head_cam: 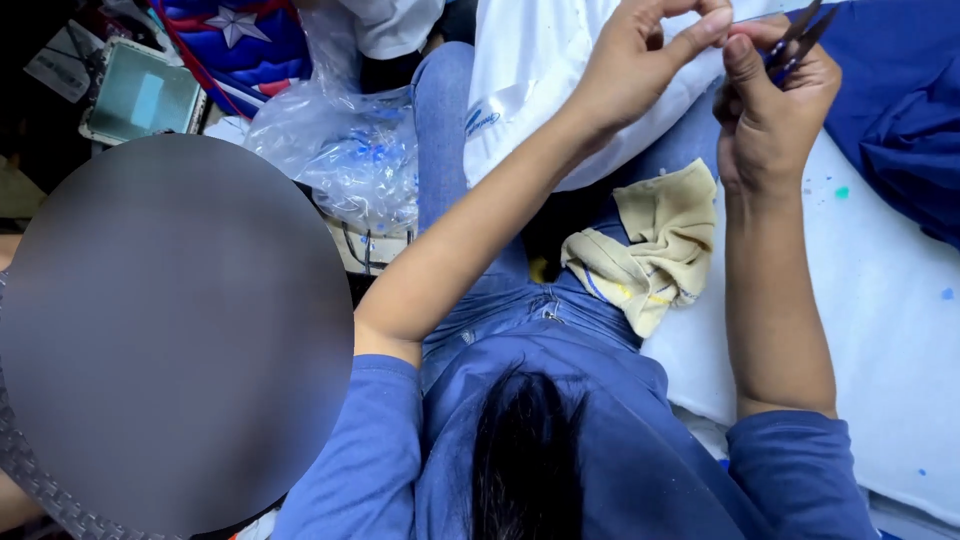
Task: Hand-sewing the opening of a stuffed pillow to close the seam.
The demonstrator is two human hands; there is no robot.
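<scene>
Above the lap, both hands were raised close together over a white garment [540,70]. The left hand [640,70] was pinched shut, thumb and forefinger tips [712,25] pressed together, apparently on a fine thread too thin to be made out. The right hand [775,110] was closed around a small pair of dark thread snips [800,35], whose blades pointed up and away past the knuckles. The snips lay just beside the left fingertips, almost touching them, so that whatever was pinched sat right at the blades.

For the step to be done well, it was judged that the thread should be kept taut by the pinch and the blades kept near the cloth without catching it. A yellowish rag [655,245] lay on the jeans [500,290] below, a clear plastic bag [340,150] to the left, and blue fabric [900,110] to the right.
</scene>
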